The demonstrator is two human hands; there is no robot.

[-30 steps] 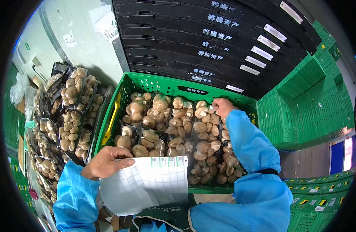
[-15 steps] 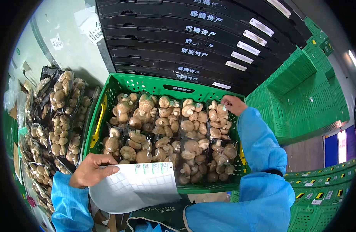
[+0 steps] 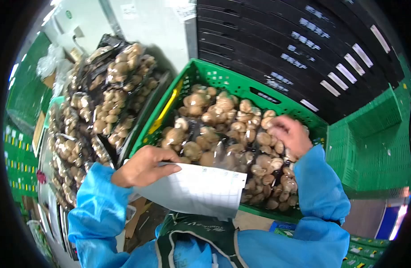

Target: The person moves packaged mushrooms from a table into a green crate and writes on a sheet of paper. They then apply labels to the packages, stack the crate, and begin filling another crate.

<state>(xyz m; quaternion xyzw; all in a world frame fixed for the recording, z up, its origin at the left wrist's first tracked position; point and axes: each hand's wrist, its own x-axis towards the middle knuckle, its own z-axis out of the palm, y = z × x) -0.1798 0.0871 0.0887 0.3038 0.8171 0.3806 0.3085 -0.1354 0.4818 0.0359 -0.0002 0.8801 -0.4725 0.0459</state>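
Observation:
My left hand [image 3: 147, 167] pinches the upper left corner of a white label sheet [image 3: 196, 190], which has a few small printed labels along its top edge. The sheet overlaps the front of a green crate [image 3: 163, 107] with a yellow side handle. Wrapped packs of brown mushrooms [image 3: 223, 105] fill that crate in rows. Over the crate's back right packs is my right hand [image 3: 291, 134], fingers bent together and slightly blurred; whether something small is between them is hidden.
More wrapped mushroom packs [image 3: 112, 107] lie heaped on the left. Folded black crates [image 3: 259, 49] are stacked behind the green crate. Empty green crates [image 3: 370, 138] stand at the right. A white wall panel [image 3: 143, 27] rises at the back left.
The view has turned left, so the crate appears tilted and shifted right. My right hand has moved from the back right pack leftward over the neighbouring packs. My left hand still holds the sheet.

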